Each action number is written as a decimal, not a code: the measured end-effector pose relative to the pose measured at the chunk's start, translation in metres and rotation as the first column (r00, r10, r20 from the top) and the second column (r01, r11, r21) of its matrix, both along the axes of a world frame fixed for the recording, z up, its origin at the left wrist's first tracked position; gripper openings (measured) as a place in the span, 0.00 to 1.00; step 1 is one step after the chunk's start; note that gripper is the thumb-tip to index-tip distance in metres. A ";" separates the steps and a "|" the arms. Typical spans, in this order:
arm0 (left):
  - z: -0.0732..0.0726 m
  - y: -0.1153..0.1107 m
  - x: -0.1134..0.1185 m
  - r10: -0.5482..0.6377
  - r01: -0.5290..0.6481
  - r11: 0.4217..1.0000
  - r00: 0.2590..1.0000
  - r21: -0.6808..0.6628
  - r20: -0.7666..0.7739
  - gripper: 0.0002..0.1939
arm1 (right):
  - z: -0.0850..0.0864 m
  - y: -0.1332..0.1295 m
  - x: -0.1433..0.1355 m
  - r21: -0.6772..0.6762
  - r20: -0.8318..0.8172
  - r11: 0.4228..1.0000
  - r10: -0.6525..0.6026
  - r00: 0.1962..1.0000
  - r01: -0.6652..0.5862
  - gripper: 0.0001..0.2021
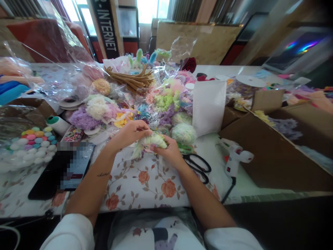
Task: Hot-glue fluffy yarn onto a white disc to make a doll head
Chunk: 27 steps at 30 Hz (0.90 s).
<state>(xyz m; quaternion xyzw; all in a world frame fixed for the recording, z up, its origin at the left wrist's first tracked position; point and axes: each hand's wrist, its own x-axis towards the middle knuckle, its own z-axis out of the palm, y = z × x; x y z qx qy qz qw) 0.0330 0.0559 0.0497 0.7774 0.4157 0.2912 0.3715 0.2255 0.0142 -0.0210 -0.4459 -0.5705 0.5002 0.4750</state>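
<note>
A small bundle of pale green fuzzy yarn [153, 139] is between my two hands, above the flowered tablecloth. My right hand [170, 148] is closed round its right side, thumb in front. From the left, my left hand [131, 133] has its fingers bent together in a pinch at the top of the bundle. Loose strands hang below on the left. What exactly lies under the fingertips is hidden. Just behind my right hand sits a ball of pale green yarn [184, 133]. Black-handled scissors [199, 165] lie to the right of my right wrist.
A white glue gun [231, 156] stands by a cardboard box [260, 152] on the right. Left are a phone [78, 168], a bag of pompoms [36, 146] and a thread cone [58, 125]. Behind lie heaped yarn [166, 95], brown pipe cleaners [132, 80] and a white sheet [209, 106].
</note>
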 end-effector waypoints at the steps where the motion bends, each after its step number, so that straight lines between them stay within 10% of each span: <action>1: 0.001 0.000 0.000 0.022 -0.022 1.000 1.000 0.001 0.003 0.18 | 0.000 0.000 0.000 -0.006 -0.005 1.000 0.005 1.000 -0.005 0.16; 27: -0.012 0.003 0.007 -0.080 0.079 0.997 0.996 0.020 0.050 0.13 | 0.004 -0.002 -0.001 -0.036 -0.040 0.999 -0.034 0.999 0.033 0.18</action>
